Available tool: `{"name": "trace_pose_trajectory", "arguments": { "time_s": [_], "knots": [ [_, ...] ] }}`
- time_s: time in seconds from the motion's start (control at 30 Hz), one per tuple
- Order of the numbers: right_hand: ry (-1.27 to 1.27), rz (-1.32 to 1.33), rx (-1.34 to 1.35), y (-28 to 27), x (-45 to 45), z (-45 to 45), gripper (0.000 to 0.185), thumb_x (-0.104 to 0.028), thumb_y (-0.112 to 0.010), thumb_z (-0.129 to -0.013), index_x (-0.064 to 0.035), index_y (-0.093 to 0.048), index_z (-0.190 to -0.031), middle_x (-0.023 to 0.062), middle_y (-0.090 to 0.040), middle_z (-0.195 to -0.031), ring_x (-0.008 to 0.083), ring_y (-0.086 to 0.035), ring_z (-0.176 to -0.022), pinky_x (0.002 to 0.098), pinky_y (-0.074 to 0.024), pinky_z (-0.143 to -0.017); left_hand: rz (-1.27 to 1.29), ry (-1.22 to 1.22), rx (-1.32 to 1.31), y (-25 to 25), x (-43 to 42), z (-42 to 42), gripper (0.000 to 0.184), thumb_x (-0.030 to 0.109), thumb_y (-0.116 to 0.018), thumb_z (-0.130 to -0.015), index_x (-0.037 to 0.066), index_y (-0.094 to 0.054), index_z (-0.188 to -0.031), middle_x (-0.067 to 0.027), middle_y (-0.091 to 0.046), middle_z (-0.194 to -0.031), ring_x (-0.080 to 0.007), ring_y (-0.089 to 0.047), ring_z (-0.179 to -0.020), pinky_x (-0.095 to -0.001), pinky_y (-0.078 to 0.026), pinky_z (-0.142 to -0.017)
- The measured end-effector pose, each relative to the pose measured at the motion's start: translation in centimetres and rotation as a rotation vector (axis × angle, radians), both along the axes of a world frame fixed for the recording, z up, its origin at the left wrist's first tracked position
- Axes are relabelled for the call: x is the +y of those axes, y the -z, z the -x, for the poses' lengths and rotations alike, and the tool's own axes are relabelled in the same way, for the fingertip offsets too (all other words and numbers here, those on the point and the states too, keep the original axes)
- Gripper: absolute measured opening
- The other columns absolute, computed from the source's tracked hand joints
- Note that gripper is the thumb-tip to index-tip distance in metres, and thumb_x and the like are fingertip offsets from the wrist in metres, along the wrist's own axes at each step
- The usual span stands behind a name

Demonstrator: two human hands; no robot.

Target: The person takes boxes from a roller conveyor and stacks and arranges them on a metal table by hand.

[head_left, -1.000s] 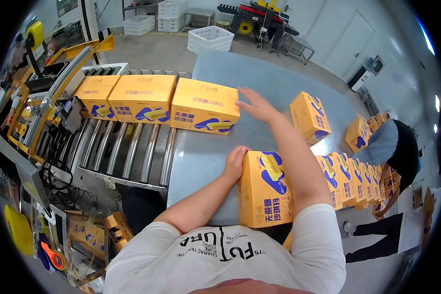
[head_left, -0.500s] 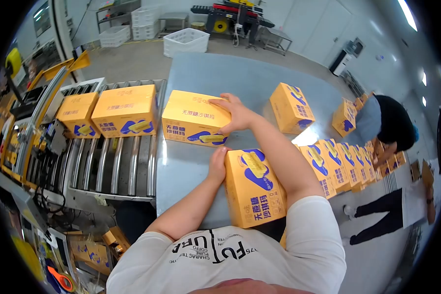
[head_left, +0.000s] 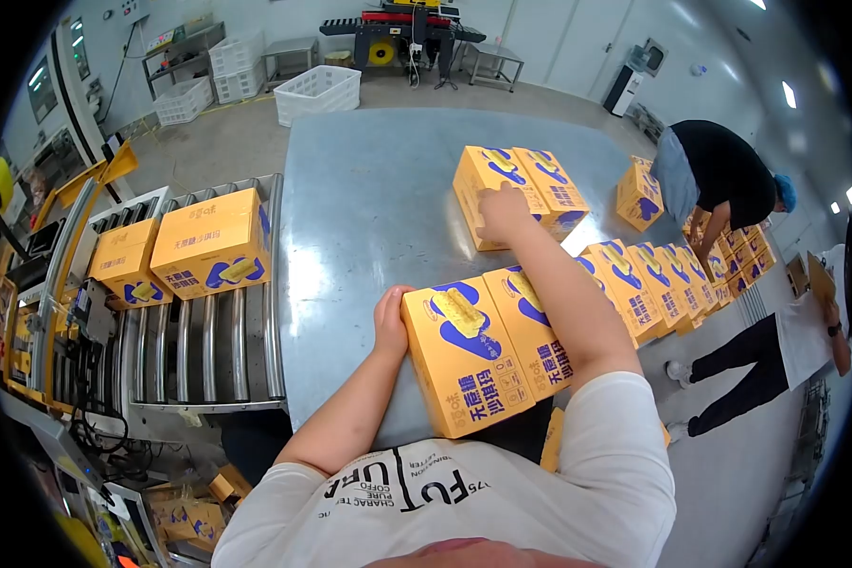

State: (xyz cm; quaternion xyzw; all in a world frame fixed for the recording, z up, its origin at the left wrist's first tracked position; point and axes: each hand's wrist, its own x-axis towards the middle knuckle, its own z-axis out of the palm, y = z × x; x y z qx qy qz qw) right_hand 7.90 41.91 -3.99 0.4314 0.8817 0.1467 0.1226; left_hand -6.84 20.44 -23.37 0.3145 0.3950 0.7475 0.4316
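My right hand (head_left: 504,213) is on a yellow carton (head_left: 470,194) at the back of the metal table, its fingers bent over the carton's printed face. A matching carton (head_left: 557,185) stands right beside it. My left hand (head_left: 390,320) lies along the left side of a nearer carton (head_left: 459,355), fingers extended against it. Next to that one is another carton (head_left: 523,331), partly covered by my right forearm. All carry purple patches and a picture of a yellow bar.
Two cartons (head_left: 208,241) sit on the roller conveyor (head_left: 208,350) at left. A row of cartons (head_left: 630,289) runs off to the right, where a person in a dark top (head_left: 719,166) bends over. A single carton (head_left: 640,196) stands near that person. Another person (head_left: 776,350) stands farther right.
My right hand has carried a carton from the table's left side to the back, beside the carton there. My left hand stays at the nearer carton. The view has shifted somewhat.
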Motion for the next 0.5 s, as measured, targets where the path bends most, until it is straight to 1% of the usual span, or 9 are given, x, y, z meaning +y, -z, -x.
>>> {"name": "trace_pose_trajectory", "arguments": {
  "time_s": [0.1, 0.2, 0.23, 0.33, 0.37, 0.43, 0.47, 0.5],
  "knots": [
    [0.118, -0.026, -0.051, -0.4, 0.2, -0.5, 0.052, -0.049, -0.071, -0.084, -0.0106, -0.076, -0.118, 0.0081, -0.068, -0.122, 0.03, -0.055, -0.126, 0.0524, -0.0424, -0.103, 0.0, 0.003, -0.003, -0.4, -0.1, 0.0, 0.041, 0.031, -0.041, -0.107, -0.001, -0.067, -0.099, -0.009, -0.068, -0.092, -0.0175, -0.061, -0.089, -0.0323, -0.049, -0.085],
    [0.064, -0.121, -0.07, -1.0, -0.8, -0.1, 0.053, -0.05, -0.075, -0.081, -0.0089, -0.076, -0.114, 0.0089, -0.072, -0.115, 0.0295, -0.059, -0.118, 0.0488, -0.0482, -0.097, -0.011, -0.013, -0.005, -0.7, -0.2, -0.2, 0.041, 0.03, -0.042, -0.107, -0.001, -0.067, -0.099, -0.0092, -0.068, -0.093, -0.0175, -0.062, -0.089, -0.0324, -0.049, -0.085],
    [0.032, -0.142, -0.055, -0.8, -0.8, 0.4, 0.052, -0.051, -0.075, -0.082, -0.0086, -0.076, -0.111, 0.0105, -0.072, -0.118, 0.0307, -0.061, -0.118, 0.0454, -0.0498, -0.097, -0.016, -0.024, -0.003, -0.7, -0.2, -0.2, 0.04, 0.03, -0.042, -0.106, -0.001, -0.068, -0.099, -0.0093, -0.069, -0.093, -0.0175, -0.062, -0.089, -0.0324, -0.049, -0.085],
    [-0.013, -0.104, 0.125, -0.4, -1.6, 2.9, 0.053, -0.053, -0.073, -0.084, -0.0093, -0.075, -0.116, 0.0115, -0.071, -0.117, 0.0317, -0.062, -0.12, 0.0469, -0.0493, -0.099, -0.038, -0.02, 0.026, -1.1, -0.4, -0.1, 0.04, 0.03, -0.043, -0.106, -0.001, -0.067, -0.099, -0.0101, -0.069, -0.093, -0.0175, -0.062, -0.089, -0.0322, -0.049, -0.085],
    [-0.085, -0.018, 0.177, -0.7, -1.8, 3.8, 0.055, -0.052, -0.071, -0.088, -0.0089, -0.073, -0.122, 0.0126, -0.071, -0.121, 0.0313, -0.06, -0.124, 0.047, -0.0486, -0.103, -0.054, -0.013, 0.001, -1.3, -0.5, -0.1, 0.041, 0.03, -0.043, -0.106, -0.001, -0.067, -0.099, -0.0101, -0.069, -0.093, -0.0173, -0.062, -0.089, -0.0321, -0.049, -0.085],
    [-0.295, 0.052, 0.388, 0.3, -1.6, 5.4, 0.058, -0.054, -0.07, -0.089, -0.0086, -0.072, -0.125, 0.0146, -0.07, -0.125, 0.0333, -0.059, -0.128, 0.0471, -0.0481, -0.105, -0.087, 0.006, -0.047, -1.9, -0.8, -0.2, 0.042, 0.031, -0.042, -0.107, -0.001, -0.067, -0.099, -0.0099, -0.069, -0.093, -0.017, -0.062, -0.088, -0.0319, -0.049, -0.086],
    [-0.397, 0.088, 0.494, 0.4, -2.0, 6.2, 0.06, -0.054, -0.07, -0.089, -0.0084, -0.071, -0.127, 0.0156, -0.069, -0.127, 0.0343, -0.058, -0.129, 0.0471, -0.0478, -0.107, -0.096, -0.012, -0.092, -1.4, -0.4, -0.2, 0.043, 0.031, -0.041, -0.107, -0.001, -0.067, -0.099, -0.0098, -0.069, -0.093, -0.0169, -0.062, -0.088, -0.0319, -0.049, -0.086],
    [-0.41, 0.14, 0.541, 0.5, -2.4, 7.3, 0.062, -0.056, -0.068, -0.091, -0.0086, -0.069, -0.13, 0.016, -0.068, -0.131, 0.0349, -0.056, -0.131, 0.0469, -0.0465, -0.109, -0.106, -0.028, -0.136, -0.9, 0.0, -0.2, 0.043, 0.031, -0.04, -0.108, -0.001, -0.067, -0.099, -0.0097, -0.069, -0.092, -0.0168, -0.062, -0.087, -0.0319, -0.049, -0.085]
  ]
}}
